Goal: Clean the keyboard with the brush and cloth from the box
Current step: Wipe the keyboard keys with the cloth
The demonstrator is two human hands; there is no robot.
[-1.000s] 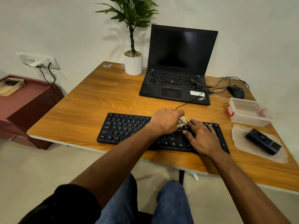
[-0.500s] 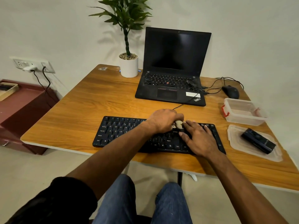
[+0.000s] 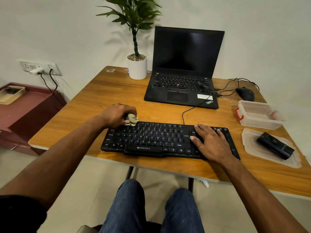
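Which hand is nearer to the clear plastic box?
Right. The right hand lies flat on the keyboard's right end, beside the clear plastic box. The left hand grips the cloth at the far-left corner.

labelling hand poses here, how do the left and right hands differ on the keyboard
The left hand curls round a bunched cloth at the far left corner of the keyboard; the right hand holds nothing. The right hand lies flat, fingers spread, on the keyboard's right end, while the left hand sits knuckles-up at its far edge. Both are bare.
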